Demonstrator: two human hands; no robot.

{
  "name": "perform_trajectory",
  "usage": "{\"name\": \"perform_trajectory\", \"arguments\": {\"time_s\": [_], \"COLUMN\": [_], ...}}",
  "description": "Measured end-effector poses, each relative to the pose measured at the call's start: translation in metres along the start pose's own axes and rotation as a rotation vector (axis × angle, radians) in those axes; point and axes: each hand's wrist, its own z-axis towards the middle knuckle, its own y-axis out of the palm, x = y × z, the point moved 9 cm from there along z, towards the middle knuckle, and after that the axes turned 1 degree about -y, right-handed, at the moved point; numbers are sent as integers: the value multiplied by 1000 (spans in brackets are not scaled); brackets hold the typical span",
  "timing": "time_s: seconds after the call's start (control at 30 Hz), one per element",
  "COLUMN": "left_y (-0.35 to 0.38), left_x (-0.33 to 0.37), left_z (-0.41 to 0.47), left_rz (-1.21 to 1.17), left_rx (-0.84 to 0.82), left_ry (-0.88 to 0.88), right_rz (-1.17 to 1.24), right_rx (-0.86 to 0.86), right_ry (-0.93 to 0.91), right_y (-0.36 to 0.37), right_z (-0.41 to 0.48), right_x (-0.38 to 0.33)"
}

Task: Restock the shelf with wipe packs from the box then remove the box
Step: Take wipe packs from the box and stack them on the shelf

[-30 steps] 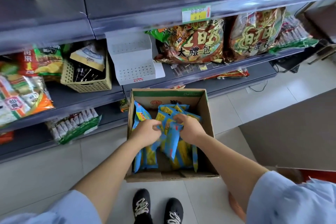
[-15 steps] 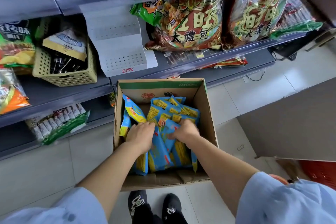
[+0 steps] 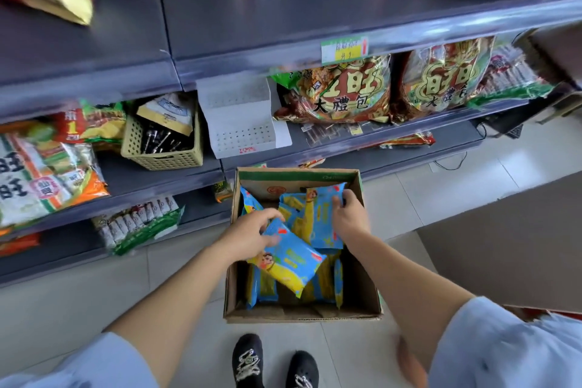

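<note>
An open cardboard box (image 3: 370, 277) stands on the floor before the shelves, with several blue and yellow wipe packs inside. My left hand (image 3: 252, 238) grips one wipe pack (image 3: 289, 261) lifted above the others, tilted down to the right. My right hand (image 3: 349, 219) holds another wipe pack (image 3: 321, 214) upright near the box's far right side. More packs (image 3: 264, 287) lie low in the box. The wide grey shelf (image 3: 283, 16) above has bare room in its middle.
A white perforated divider (image 3: 239, 123) and a yellow basket (image 3: 163, 148) sit on the middle shelf, with big snack bags (image 3: 340, 91) to the right. Snack packs (image 3: 135, 224) fill the lower left shelf. My shoes (image 3: 248, 359) stand just before the box. A brown surface (image 3: 504, 246) lies right.
Both hands have risen out of the heap, each lifting a pack; the left pack has come up and toward me. My view has tilted up, showing the upper shelf.
</note>
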Motion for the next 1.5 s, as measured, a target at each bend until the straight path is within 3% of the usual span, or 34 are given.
{"name": "perform_trajectory", "arguments": {"time_s": [0.13,0.2,0.3,0.43,0.67,0.9,1.17,1.5], "left_y": [-22,-34,-51,-77,-141,-223,-318,-420], "left_x": [3,10,21,38,54,39,9,-10], "left_z": [-27,-40,-60,-94,-165,-261,-384,-525], "left_rz": [-33,-41,-23,-54,-23,111,215,342], "left_rx": [0,13,37,101,256,470,721,968], "left_ry": [-26,-39,-60,-54,-52,-102,-112,-63], "right_rz": [-56,76,311,235,-91,-319,-356,-301], "right_rx": [-75,-154,-409,-504,-273,-199,-31,108], "right_ry": [37,83,171,87,-306,-662,-1027,-1263], "right_y": [-5,-5,4,-7,-54,-56,-40,-27], "right_z": [-11,-21,-46,-64,-98,-176,-305,-435], "right_x": [-6,-14,-33,-70,-169,-276,-397,-520]}}
